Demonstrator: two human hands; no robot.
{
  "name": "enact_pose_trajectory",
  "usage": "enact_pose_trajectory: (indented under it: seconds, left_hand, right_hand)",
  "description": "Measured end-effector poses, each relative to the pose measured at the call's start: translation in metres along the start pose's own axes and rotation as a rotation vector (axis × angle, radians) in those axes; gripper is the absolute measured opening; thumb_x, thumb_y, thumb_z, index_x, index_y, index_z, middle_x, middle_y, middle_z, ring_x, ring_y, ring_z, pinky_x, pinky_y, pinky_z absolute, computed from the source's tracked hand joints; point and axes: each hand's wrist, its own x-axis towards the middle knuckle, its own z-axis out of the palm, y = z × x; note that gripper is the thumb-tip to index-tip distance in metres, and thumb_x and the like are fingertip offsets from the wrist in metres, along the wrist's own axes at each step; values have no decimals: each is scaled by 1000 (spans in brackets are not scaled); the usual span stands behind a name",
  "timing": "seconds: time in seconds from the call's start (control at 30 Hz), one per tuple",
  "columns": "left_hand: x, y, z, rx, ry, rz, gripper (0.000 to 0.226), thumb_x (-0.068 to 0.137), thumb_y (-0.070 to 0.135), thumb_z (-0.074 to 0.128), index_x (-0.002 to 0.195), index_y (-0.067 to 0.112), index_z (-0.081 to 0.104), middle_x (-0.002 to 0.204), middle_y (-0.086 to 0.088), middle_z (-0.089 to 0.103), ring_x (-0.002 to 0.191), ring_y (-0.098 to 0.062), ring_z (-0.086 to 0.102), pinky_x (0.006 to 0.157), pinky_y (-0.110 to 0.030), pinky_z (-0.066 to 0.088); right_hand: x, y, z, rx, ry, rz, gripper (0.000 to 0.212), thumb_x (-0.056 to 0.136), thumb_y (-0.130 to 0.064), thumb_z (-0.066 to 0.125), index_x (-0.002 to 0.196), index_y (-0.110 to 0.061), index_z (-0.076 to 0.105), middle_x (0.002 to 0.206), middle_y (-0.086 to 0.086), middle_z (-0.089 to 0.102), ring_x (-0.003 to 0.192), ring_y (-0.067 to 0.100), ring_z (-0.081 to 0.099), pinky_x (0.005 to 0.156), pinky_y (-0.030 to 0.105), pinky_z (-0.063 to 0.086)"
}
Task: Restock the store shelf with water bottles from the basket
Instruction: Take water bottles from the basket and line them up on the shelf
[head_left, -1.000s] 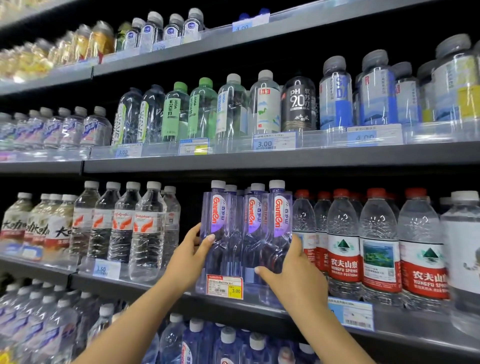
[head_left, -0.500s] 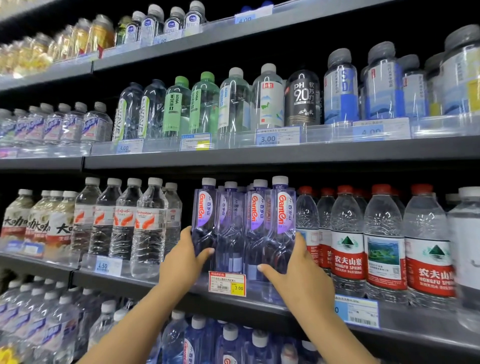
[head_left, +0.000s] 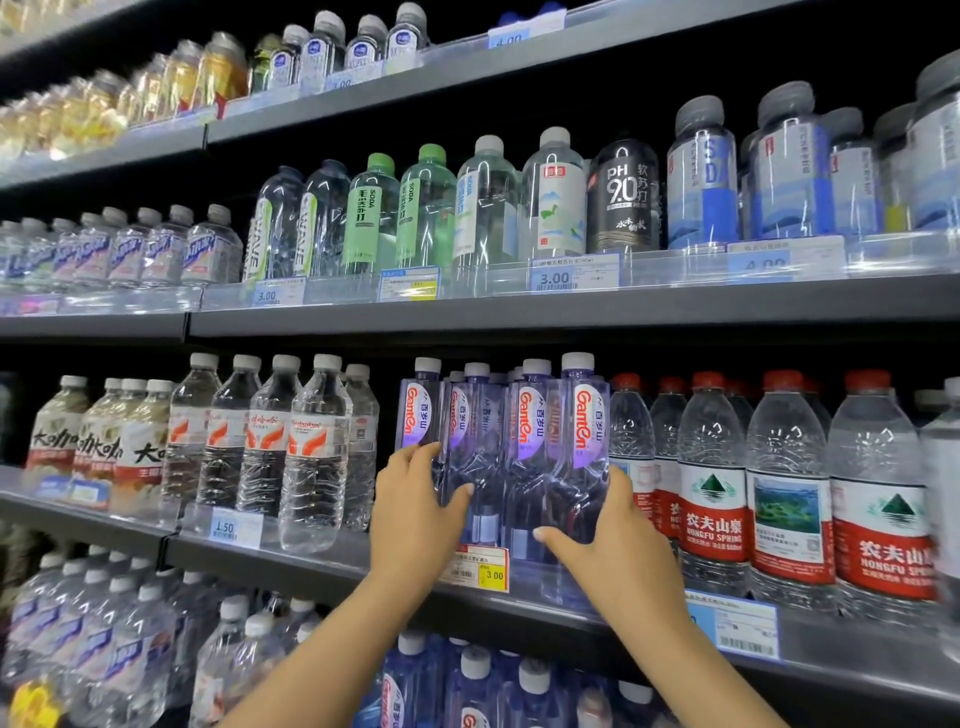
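Observation:
A row of tall purple Ganten water bottles (head_left: 524, 441) with white caps stands upright on the middle shelf (head_left: 519, 603). My left hand (head_left: 415, 514) presses against the leftmost bottle's lower body, fingers wrapped on its front. My right hand (head_left: 610, 545) cups the rightmost bottle's lower side. Both hands squeeze the group from either side. The basket is not in view.
Red-capped Nongfu Spring bottles (head_left: 789, 483) stand tight to the right of the group. Clear bottles with red labels (head_left: 311, 452) stand to the left, with a gap between. A yellow price tag (head_left: 475, 569) hangs below. Shelves above and below hold more bottles.
The purple bottles have been pushed together into a tighter, straighter row. Both hands slid slightly lower on the outer bottles, and the view shifted a little.

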Motion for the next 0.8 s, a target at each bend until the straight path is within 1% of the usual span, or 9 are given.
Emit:
enact_pose_trajectory:
  seconds: [0.07, 0.13, 0.2, 0.27, 0.4, 0.5, 0.57, 0.67, 0.8]
  left_hand:
    - [-3, 17, 7, -115, -53, -1, 63, 86, 40, 67, 140, 20, 42, 139, 2, 46, 127, -16, 43, 102, -29, 37]
    - [-4, 29, 17, -213, -239, -55, 74, 81, 47, 70, 143, 21, 39, 142, 2, 46, 128, -16, 45, 103, -32, 40]
    - [-4, 36, 28, -218, -382, -91, 85, 77, 51, 73, 145, 20, 34, 146, 0, 43, 131, -19, 44, 103, -34, 40]
    - [-3, 38, 33, -180, -439, -116, 88, 76, 51, 73, 146, 18, 31, 145, -2, 45, 131, -21, 45, 100, -35, 41]
    - [5, 35, 36, -173, -486, -168, 74, 82, 45, 70, 141, 16, 37, 136, -2, 53, 122, -21, 52, 96, -35, 44]
    - [5, 35, 41, -84, -477, -152, 74, 85, 49, 65, 143, 15, 34, 143, -3, 47, 128, -24, 48, 97, -37, 43]
    - [5, 32, 42, -28, -442, -159, 69, 85, 51, 63, 138, 16, 37, 139, -3, 51, 124, -24, 51, 95, -38, 46]
    - [7, 25, 38, 11, -407, -178, 60, 82, 54, 65, 126, 18, 44, 125, 1, 60, 110, -23, 58, 91, -41, 50]
    - [11, 19, 25, 91, -345, -176, 62, 81, 55, 67, 125, 15, 47, 124, -3, 56, 106, -24, 58, 84, -37, 50]
  right_hand:
    - [2, 1, -1, 36, -8, 16, 97, 78, -58, 65, 146, -16, 10, 128, 5, 55, 102, 23, 62, 69, 28, 50]
    - [4, 2, -2, 50, -12, 33, 95, 79, -55, 66, 145, -15, 11, 130, 8, 53, 105, 25, 60, 71, 29, 49]
    - [6, 4, -3, 56, -20, 45, 96, 80, -53, 67, 145, -14, 9, 131, 9, 52, 107, 27, 59, 74, 32, 50]
    - [8, 5, -3, 64, -34, 47, 98, 80, -52, 67, 147, -14, 6, 133, 9, 52, 109, 27, 59, 75, 31, 49]
    - [10, 8, -3, 93, -78, 45, 97, 83, -45, 65, 149, -17, 0, 137, 9, 47, 111, 25, 57, 75, 28, 48]
    - [11, 8, -5, 124, -75, 47, 95, 84, -41, 66, 151, -18, 2, 145, 10, 35, 121, 26, 51, 87, 32, 47]
    - [10, 8, -6, 111, -67, 40, 96, 84, -42, 67, 151, -19, 2, 147, 10, 33, 125, 26, 48, 92, 33, 45]
    - [7, 8, -7, 111, -51, 19, 96, 84, -42, 67, 150, -20, 1, 147, 9, 37, 122, 26, 51, 90, 32, 47]
    - [5, 8, -5, 65, -29, -11, 97, 86, -43, 65, 150, -22, -4, 142, 7, 45, 116, 24, 56, 79, 29, 49]
